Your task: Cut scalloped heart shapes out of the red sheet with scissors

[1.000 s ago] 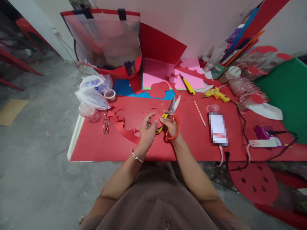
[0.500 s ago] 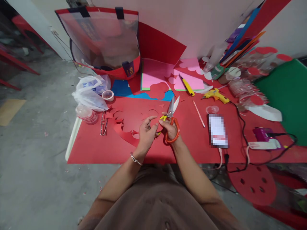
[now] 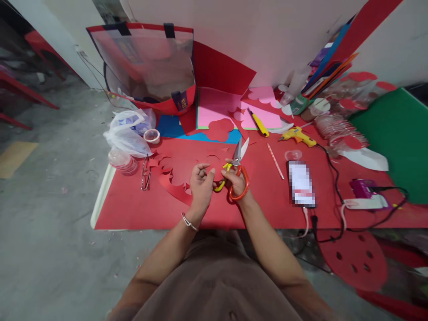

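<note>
My right hand (image 3: 235, 180) grips scissors (image 3: 237, 160) with one orange and one yellow handle. Their blades stand apart and point away from me. Close by on the left, my left hand (image 3: 201, 185) has its fingers curled in and its thumb raised beside the yellow handle. Whether red paper sits in those fingers cannot be made out against the red tabletop. Curved red paper offcuts (image 3: 172, 185) lie left of and beneath that hand. Beyond both hands, a scalloped red paper shape (image 3: 219, 129) rests across pink and blue sheets.
A yellow utility knife (image 3: 259, 123), a pencil (image 3: 275, 161), a yellow glue gun (image 3: 298, 136) and a corded phone (image 3: 301, 183) lie to the right. On the left are glasses (image 3: 146, 174), a small cup (image 3: 152, 136) and a plastic bag (image 3: 125, 129). A large tote (image 3: 147, 67) stands behind.
My left hand has shifted slightly left, away from the scissors, and its fingers have curled in more. The yellow handle shows more now. The view has tilted a little.
</note>
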Demonstrator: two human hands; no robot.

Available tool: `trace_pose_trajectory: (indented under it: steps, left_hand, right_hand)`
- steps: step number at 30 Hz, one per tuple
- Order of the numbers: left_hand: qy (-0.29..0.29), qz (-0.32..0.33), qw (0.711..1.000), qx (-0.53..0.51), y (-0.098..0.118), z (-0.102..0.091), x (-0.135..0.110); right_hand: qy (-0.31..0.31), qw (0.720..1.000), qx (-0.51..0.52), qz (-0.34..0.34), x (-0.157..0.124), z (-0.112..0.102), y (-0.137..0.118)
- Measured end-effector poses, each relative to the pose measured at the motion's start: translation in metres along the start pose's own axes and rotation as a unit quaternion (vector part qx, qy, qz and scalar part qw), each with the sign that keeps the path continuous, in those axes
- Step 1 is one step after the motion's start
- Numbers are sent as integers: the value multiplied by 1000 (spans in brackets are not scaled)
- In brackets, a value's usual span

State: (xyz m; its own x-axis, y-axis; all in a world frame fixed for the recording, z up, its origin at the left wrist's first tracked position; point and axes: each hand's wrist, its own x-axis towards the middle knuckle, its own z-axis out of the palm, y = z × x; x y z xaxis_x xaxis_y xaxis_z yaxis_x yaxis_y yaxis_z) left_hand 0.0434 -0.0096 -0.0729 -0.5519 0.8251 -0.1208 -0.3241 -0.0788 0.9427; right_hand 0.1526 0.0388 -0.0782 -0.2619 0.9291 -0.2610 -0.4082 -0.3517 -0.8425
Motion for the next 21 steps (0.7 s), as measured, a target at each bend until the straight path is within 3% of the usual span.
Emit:
trace_pose_trajectory:
  steps: [10,17,21]
  left_hand:
    - [-10,-15,1000,5,1,2,-2]
    - [33,1,999,-8,0,1,1]
    - [27,-3,1000,-7,1,0,2]
  right_hand:
    - [15,1000,-6,-13,0,0,1]
    - [14,1000,-11,-14,0,1,0]
    - [-1,1000,-21,2,-1,2,-1]
